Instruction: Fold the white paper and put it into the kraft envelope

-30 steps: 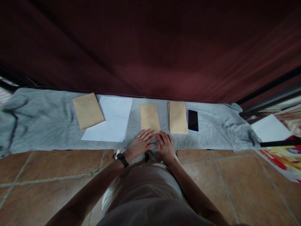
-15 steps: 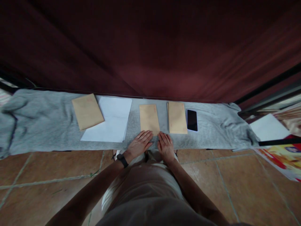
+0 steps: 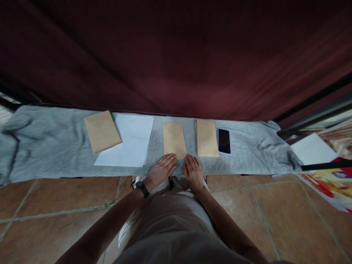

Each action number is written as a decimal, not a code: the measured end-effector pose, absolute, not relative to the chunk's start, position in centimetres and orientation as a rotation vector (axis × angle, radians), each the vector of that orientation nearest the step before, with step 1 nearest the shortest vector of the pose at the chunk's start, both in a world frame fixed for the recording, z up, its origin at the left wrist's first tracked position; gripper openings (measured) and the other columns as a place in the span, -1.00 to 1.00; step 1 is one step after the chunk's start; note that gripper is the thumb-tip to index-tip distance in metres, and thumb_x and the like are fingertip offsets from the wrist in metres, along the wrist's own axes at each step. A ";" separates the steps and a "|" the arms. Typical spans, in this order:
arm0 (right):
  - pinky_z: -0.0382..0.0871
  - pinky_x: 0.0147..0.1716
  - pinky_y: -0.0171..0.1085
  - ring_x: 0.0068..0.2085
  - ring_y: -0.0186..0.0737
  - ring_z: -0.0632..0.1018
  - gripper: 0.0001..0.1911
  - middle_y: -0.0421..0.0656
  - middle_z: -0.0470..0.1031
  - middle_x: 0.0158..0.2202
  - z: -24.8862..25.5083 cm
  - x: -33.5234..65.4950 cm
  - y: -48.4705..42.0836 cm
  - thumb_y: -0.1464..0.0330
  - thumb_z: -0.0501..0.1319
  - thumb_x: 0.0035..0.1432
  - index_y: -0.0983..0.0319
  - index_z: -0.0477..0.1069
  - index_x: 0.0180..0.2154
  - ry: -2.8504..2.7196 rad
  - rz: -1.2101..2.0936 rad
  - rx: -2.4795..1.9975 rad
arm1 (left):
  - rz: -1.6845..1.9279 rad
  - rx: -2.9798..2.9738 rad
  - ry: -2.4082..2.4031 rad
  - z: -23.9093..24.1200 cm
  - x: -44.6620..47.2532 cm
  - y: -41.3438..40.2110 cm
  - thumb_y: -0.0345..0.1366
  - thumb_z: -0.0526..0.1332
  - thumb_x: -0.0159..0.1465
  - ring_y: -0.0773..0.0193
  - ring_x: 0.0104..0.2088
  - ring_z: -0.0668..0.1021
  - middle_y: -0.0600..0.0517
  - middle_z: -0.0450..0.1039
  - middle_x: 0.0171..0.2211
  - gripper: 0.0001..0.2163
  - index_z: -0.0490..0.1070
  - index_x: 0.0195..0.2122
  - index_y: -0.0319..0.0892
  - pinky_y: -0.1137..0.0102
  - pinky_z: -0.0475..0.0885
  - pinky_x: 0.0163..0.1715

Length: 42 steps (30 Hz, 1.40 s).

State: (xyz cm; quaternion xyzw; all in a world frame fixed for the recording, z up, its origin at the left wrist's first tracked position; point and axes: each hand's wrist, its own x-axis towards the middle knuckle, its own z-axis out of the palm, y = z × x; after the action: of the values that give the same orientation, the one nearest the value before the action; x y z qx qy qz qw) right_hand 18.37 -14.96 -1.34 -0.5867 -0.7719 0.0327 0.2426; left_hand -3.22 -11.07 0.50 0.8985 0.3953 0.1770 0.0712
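A single brown paper envelope (image 3: pixel 174 137) lies flat in front of me on a grey cloth. My left hand (image 3: pixel 162 167), with a dark watch on its wrist, rests flat with its fingertips over the envelope's near left corner. Touching or right beside the near right corner is my right hand (image 3: pixel 193 170), its fingers stretched out. Neither hand grips anything. Right of them sits a small stack of brown envelopes (image 3: pixel 207 138), with a dark-screened phone (image 3: pixel 224 141) next to it.
The grey cloth (image 3: pixel 253 146) covers a long narrow surface. White paper sheets (image 3: pixel 132 146) lie on the left, partly under more brown envelopes (image 3: pixel 102 132). A dark red curtain (image 3: pixel 176 73) hangs behind. At far right are a white sheet (image 3: pixel 313 148) and a colourful printed box (image 3: pixel 330 183).
Almost nothing differs. Both hands stay at the envelope's near edge, and the whole view has shifted very slightly.
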 end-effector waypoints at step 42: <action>0.16 0.40 0.04 0.37 -0.04 0.36 -0.48 0.03 0.32 0.37 -0.1 18.1 -15.2 0.35 0.00 0.47 0.31 0.23 0.37 -2.232 0.144 -1.601 | 0.480 2.712 1.383 2.2 -4.5 -12.9 -0.17 0.00 0.51 0.07 0.39 0.31 -0.19 0.29 0.37 -0.52 0.25 0.36 -0.30 0.07 0.23 0.40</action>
State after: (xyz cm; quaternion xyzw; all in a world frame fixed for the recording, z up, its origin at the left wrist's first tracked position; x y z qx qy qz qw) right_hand 18.12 -15.21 -0.09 -0.5709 -0.7961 0.0513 0.1942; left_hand -4.54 -12.86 2.23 0.8796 0.4486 0.1556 0.0298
